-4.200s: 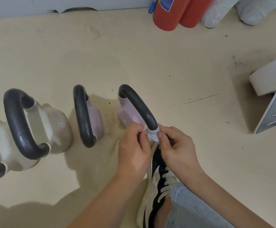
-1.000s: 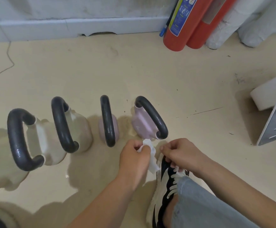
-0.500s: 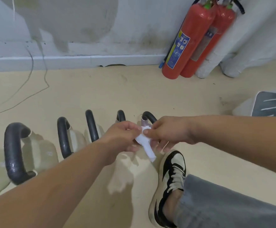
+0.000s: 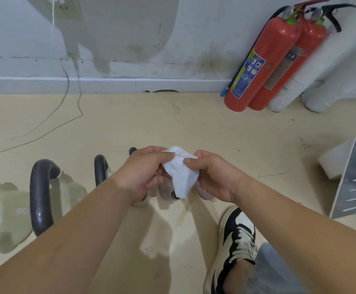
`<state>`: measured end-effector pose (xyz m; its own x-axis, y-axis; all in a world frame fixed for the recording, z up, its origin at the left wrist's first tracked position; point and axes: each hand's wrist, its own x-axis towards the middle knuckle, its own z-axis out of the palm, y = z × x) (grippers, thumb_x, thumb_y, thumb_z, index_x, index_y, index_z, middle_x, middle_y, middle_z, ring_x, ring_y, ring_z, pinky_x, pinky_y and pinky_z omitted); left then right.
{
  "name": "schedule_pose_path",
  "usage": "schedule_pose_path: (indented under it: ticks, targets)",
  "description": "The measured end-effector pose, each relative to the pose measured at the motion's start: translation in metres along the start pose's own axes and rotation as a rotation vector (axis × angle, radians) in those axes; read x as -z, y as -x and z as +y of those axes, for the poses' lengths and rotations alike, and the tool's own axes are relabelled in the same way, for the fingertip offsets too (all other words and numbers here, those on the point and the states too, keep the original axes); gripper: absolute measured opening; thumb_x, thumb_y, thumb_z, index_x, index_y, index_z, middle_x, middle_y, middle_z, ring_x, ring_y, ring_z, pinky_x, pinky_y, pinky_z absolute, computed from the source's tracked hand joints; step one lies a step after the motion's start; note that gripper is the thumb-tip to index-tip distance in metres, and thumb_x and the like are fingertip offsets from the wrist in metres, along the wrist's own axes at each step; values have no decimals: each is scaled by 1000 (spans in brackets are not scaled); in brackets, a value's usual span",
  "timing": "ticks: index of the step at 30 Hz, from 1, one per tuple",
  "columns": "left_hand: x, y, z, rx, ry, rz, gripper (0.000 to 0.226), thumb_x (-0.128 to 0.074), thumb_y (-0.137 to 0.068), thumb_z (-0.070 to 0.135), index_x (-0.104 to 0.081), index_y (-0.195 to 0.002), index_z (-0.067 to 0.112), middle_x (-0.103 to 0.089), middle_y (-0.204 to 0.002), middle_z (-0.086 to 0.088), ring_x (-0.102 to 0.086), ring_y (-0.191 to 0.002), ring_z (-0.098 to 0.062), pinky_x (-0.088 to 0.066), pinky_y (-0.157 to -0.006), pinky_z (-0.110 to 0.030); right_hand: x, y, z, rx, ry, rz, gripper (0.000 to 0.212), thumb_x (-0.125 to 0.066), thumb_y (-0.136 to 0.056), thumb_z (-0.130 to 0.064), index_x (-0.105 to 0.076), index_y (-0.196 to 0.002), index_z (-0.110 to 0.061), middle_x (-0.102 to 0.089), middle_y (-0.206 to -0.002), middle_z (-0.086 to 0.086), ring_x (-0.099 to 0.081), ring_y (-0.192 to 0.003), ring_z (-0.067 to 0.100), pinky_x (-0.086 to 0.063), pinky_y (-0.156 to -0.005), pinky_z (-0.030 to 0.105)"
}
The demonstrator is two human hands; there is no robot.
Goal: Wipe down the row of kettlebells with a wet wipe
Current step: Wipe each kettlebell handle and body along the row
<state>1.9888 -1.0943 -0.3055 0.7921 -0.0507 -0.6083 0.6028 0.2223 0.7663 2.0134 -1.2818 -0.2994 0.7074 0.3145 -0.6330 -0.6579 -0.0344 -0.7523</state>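
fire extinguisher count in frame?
2. Both red, by the wall at upper right: the front fire extinguisher with the blue label, and the second fire extinguisher close behind it, partly covered. More could sit past the right edge.

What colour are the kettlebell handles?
Dark grey to black, seen in the head view on the kettlebell handles.

A blue-labelled red fire extinguisher [image 4: 257,64] is leaning on the stained white wall [image 4: 130,28], a second red extinguisher [image 4: 302,60] touching it. A thin grey cable [image 4: 68,83] is trailing across the beige floor [image 4: 162,124]. A grey slotted metal panel [image 4: 355,179] is standing beside a white block [image 4: 331,164].
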Motion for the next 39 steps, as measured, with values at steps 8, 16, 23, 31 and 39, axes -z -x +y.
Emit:
schedule_pose_path:
  ticks: [8,16,23,31,39]
  targets:
    - [10,-14,2,-63,146,94,27,-55,-106,22,-68,-119,4,-77,-111,-16,-76,-101,-26,-60,-90,-39,13,-12,24,-128,81,-26,29,-65,-101,-9,-62,-130,-13,-76,-120,14,-74,-105,29,-61,-84,39]
    - [-12,-28,2,-159,-256,119,25,-55,-101,40,-65,-98,18,-76,-92,-7,-74,-89,-29,-60,-87,-46,-1,-36,14,-74,-169,78,40,-53,-107,-34,-68,-133,-7,-76,-124,13,-73,-117,27,-55,-101,39]
    - [-13,-57,1,-232,-859,372,19,-48,-104,36,-56,-107,19,-65,-88,-2,-60,-85,-25,-43,-74,-33,-7,-74,23,49,139,552,32,-71,-94,-41,-62,-107,-14,-73,-109,7,-74,-99,28,-61,-92,49]
    - [-24,-53,-2,-306,-1363,369,30,-51,-105,34,-50,-127,14,-45,-126,-10,-50,-100,-27,-51,-90,-42,1,-84,33,99,686,515,48,-54,-105,-35,-46,-150,-21,-52,-148,4,-56,-120,20,-40,-91,30]
    - [-37,-74,-47,-174,-675,377,19,-55,-99,17,-60,-116,22,-60,-115,1,-59,-95,-18,-39,-75,-25,-15,-74,36,-111,22,390,21,-57,-67,-12,-67,-86,-16,-55,-89,9,-48,-78,24,-40,-72,38]
